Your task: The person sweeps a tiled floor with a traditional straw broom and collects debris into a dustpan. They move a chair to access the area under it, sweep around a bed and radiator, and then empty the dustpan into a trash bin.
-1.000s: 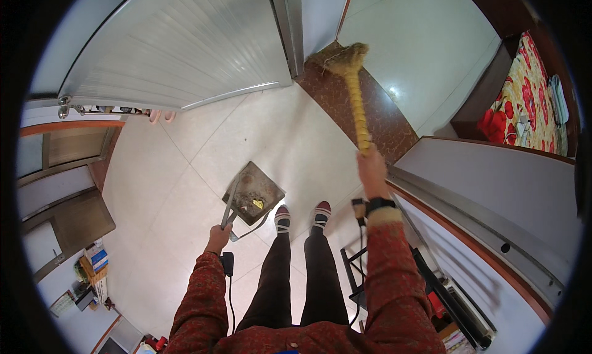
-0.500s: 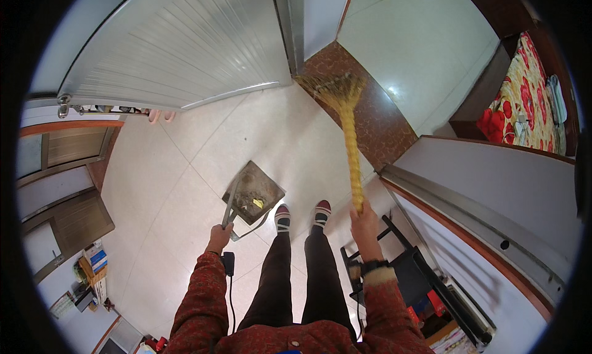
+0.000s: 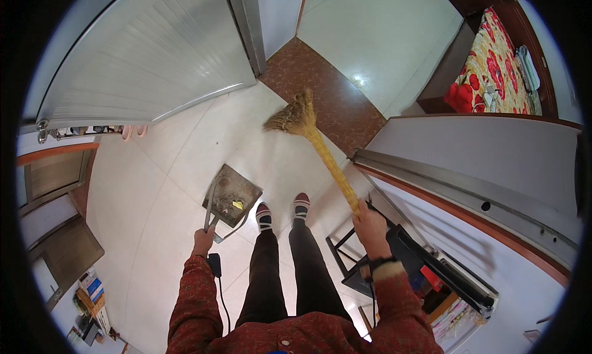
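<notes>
Long yellow straw broom (image 3: pixel 331 166): slanted, bristles forward-left, beyond square grey metal dustpan (image 3: pixel 231 191)
Right hand (image 3: pixel 371 229): broom gripped, arm outstretched
Left hand (image 3: pixel 203 240): dustpan handle clasped

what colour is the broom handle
The broom handle is yellow; it shows best in the head view.

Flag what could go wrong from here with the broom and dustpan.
The yellow scrap lies in the open dustpan, so tilting could spill it. The left shoe is right beside the dustpan; a step might knock it. The black cord hanging by the left sleeve could snag.
</notes>
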Available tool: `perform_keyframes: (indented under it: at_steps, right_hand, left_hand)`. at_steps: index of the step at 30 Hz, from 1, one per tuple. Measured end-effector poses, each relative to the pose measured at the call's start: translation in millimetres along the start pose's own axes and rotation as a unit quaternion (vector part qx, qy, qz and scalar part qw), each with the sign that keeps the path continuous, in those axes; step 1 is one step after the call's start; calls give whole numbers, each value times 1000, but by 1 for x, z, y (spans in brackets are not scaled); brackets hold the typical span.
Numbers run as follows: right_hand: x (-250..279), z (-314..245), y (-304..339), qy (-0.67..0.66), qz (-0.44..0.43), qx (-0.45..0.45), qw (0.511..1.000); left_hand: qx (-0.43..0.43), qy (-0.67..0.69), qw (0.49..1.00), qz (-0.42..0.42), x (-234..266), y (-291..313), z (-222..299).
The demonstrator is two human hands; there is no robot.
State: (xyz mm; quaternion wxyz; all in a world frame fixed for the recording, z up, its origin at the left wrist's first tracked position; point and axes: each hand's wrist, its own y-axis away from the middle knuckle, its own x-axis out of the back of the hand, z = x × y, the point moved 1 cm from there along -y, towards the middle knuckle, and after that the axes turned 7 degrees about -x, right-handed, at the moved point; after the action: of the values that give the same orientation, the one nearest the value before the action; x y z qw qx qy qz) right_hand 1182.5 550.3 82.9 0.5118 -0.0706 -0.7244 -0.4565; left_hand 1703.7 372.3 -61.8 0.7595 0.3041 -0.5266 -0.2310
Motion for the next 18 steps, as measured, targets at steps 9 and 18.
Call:
perform_keyframes:
  at_steps: [9,18]
  right_hand:
    - [-16,33,46,-442,-68,-220,867]
    - [-62,31,-86,-186,146,-241,941]
  left_hand:
    - [4,5,1000,-5,2,1,7]
    - [27,10,999,-17,-8,-10,-17]
